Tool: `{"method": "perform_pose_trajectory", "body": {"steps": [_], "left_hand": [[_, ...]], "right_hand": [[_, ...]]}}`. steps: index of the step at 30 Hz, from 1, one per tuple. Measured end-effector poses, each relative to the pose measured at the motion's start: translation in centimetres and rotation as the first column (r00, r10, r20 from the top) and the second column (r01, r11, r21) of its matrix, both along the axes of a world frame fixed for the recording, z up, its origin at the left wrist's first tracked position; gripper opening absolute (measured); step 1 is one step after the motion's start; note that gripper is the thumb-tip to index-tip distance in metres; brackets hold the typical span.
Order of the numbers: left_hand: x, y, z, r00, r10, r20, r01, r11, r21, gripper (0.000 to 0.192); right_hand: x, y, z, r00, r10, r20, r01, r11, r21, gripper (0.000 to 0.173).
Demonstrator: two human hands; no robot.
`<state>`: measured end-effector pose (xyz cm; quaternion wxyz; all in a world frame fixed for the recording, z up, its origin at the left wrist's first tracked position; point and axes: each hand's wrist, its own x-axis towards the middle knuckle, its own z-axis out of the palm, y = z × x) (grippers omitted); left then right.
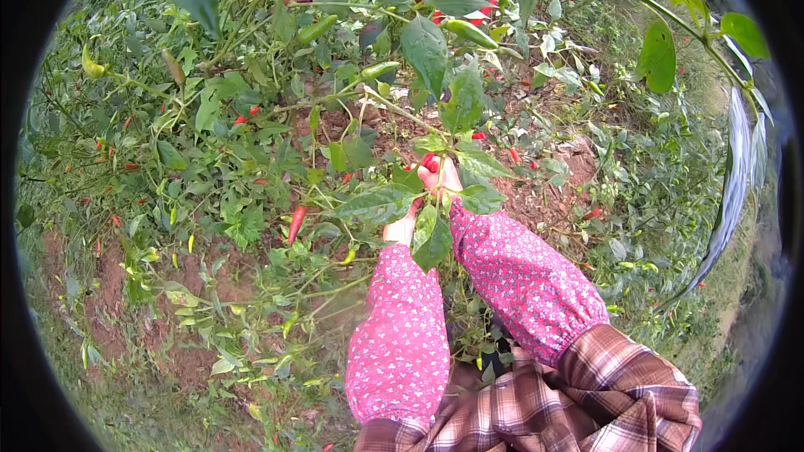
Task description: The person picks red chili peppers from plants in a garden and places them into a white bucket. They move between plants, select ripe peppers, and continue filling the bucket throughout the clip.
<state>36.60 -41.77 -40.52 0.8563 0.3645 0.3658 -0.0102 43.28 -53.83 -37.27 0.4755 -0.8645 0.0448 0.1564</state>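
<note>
My right hand (447,177) is curled around red chili peppers (431,163), seen at its fingers in the middle of the view. Just below and to the left is my left hand (401,229), close against the right one. Chili plant leaves (433,235) cover its fingers, so its grip is hidden. A leafy chili stem (408,114) reaches down over both hands. Left of them hangs a large red chili pepper (296,224), apart from either hand. Pink floral sleeve covers (402,333) run up both forearms.
Chili plants surround me, bearing green chilies (470,32) and red chilies (483,12) above my hands. A branch (684,19) arches close by at the upper right. Reddish soil (546,191) shows between plants. My plaid shirt (534,411) fills the bottom.
</note>
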Motion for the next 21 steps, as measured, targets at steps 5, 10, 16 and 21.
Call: {"method": "perform_pose_trajectory", "body": {"steps": [5, 10, 16, 21], "left_hand": [[3.2, -2.0, 4.6, 0.928, -0.372, -0.024, 0.366, 0.895, 0.254, 0.010], [2.3, -1.7, 3.1, 0.970, -0.237, -0.045, 0.239, 0.971, 0.031, 0.007], [2.2, -2.8, 4.0, 0.969, -0.205, -0.138, 0.226, 0.961, 0.158, 0.012], [4.1, -2.9, 7.0, 0.977, -0.213, 0.002, 0.199, 0.915, 0.352, 0.013]], "right_hand": [[0.1, -0.8, -2.6, 0.973, -0.203, -0.113, 0.217, 0.967, 0.131, 0.030], [0.3, -3.6, -1.7, 0.855, -0.293, -0.429, 0.511, 0.619, 0.596, 0.032], [-2.0, -9.3, 8.2, 0.892, 0.069, -0.446, 0.333, 0.567, 0.753, 0.018], [-4.1, -13.2, 11.1, 0.906, 0.181, -0.384, 0.276, 0.434, 0.857, 0.019]]}}
